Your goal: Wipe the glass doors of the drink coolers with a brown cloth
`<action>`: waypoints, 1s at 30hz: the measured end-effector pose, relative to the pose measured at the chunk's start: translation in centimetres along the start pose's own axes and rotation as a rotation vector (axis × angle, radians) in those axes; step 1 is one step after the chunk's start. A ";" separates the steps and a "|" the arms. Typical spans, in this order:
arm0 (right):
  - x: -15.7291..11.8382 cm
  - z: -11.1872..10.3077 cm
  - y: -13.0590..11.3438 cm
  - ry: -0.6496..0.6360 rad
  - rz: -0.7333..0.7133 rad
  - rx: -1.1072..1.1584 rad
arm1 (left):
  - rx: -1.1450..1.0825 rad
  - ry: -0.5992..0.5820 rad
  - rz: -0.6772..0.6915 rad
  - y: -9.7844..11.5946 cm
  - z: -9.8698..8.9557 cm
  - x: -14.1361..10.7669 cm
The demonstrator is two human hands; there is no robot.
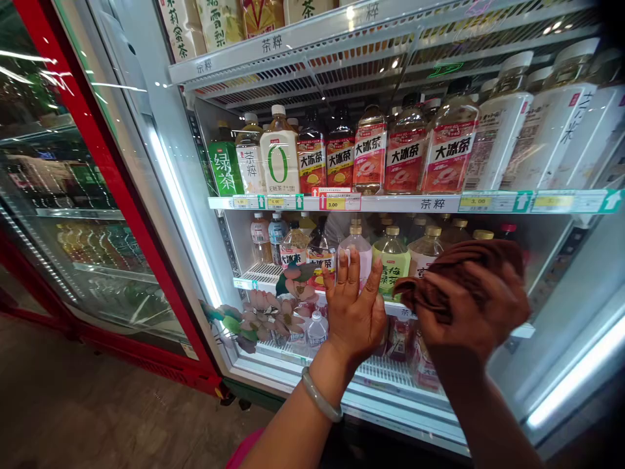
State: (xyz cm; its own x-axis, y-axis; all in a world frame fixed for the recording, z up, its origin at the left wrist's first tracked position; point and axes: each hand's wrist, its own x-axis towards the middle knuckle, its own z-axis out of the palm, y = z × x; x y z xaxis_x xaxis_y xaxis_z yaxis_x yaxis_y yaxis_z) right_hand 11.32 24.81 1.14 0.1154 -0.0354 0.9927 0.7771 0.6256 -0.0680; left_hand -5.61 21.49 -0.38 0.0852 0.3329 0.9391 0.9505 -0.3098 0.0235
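My left hand (354, 311) is raised flat with its fingers stretched upward, in front of the lower bottle shelves of a lit drinks fridge. It holds nothing. A pale bangle (321, 396) circles that wrist. My right hand (476, 309) grips a bunched brown cloth (469, 260), level with the row of bottles at the right. Flower decals (273, 312) beside my left hand suggest a glass door pane; whether either hand touches it I cannot tell. Behind the hands stand a green-labelled bottle (390, 260) and a pale pink bottle (359, 251), partly hidden.
A shelf (390, 203) with price tags bears several red-labelled tea bottles (405, 150) and white-labelled bottles (547, 124). At the left is another fridge with a red frame (122, 195). Light strips run down both sides, and brown floor (97, 397) shows at lower left.
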 end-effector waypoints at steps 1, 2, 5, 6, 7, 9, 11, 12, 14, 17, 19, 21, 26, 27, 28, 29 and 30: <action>-0.4 0.4 -0.9 -0.015 -0.051 0.043 | 0.001 0.003 0.001 0.0 0.0 0.0; -0.8 0.9 -1.9 -0.028 -0.109 0.090 | 0.002 0.008 0.005 0.0 0.0 0.0; -1.4 1.6 -3.1 -0.103 -0.233 0.179 | -0.001 0.010 0.031 -0.2 0.0 0.0; -1.4 1.6 -2.8 -0.116 -0.251 0.197 | 0.001 0.013 0.038 -0.2 -0.1 0.0; -1.2 1.4 -2.1 -0.107 -0.252 0.204 | 0.004 0.016 0.039 -0.3 -0.1 0.0; -0.5 0.6 0.2 -0.030 -0.197 0.160 | 0.011 0.026 0.033 -0.3 -0.1 0.0; 0.1 -0.2 2.5 0.078 -0.068 0.048 | 0.011 0.039 0.031 -0.3 -0.1 0.0; 0.3 -0.6 3.3 0.111 -0.005 -0.012 | 0.010 0.043 0.032 -0.2 0.0 0.0; 0.4 -0.8 3.9 0.114 0.068 -0.072 | 0.007 0.047 0.034 -0.2 0.1 0.0; -0.3 0.0 2.0 0.089 0.009 -0.037 | 0.010 0.060 0.020 -0.2 0.5 -0.1; -0.9 0.9 0.0 0.064 -0.080 0.045 | 0.014 0.077 0.026 -0.2 0.7 -0.2; -1.3 1.6 -1.4 0.014 -0.172 0.129 | 0.018 0.084 0.056 -0.2 1.0 -0.3; -0.2 0.9 0.0 -0.044 -0.279 0.191 | 0.019 0.079 0.106 -0.3 1.3 -0.7; 0.2 0.5 0.8 -0.022 -0.263 0.174 | 0.017 0.086 0.106 -0.3 1.3 -0.7; 0.6 0.1 1.5 0.006 -0.230 0.145 | 0.015 0.093 0.107 -0.3 1.4 -0.7; 0.8 -0.2 2.1 0.028 -0.180 0.106 | 0.012 0.099 0.109 -0.4 1.4 -0.7; 0.9 -0.5 2.4 0.041 -0.127 0.060 | 0.010 0.104 0.111 -0.4 1.4 -0.7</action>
State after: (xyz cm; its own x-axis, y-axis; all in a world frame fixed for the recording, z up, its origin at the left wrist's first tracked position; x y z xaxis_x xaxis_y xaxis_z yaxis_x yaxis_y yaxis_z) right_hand 13.56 25.92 1.84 0.0451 -0.1483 0.9879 0.7491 0.6593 0.0648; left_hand -5.62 22.65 -1.56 0.1596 0.2031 0.9661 0.9398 -0.3308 -0.0857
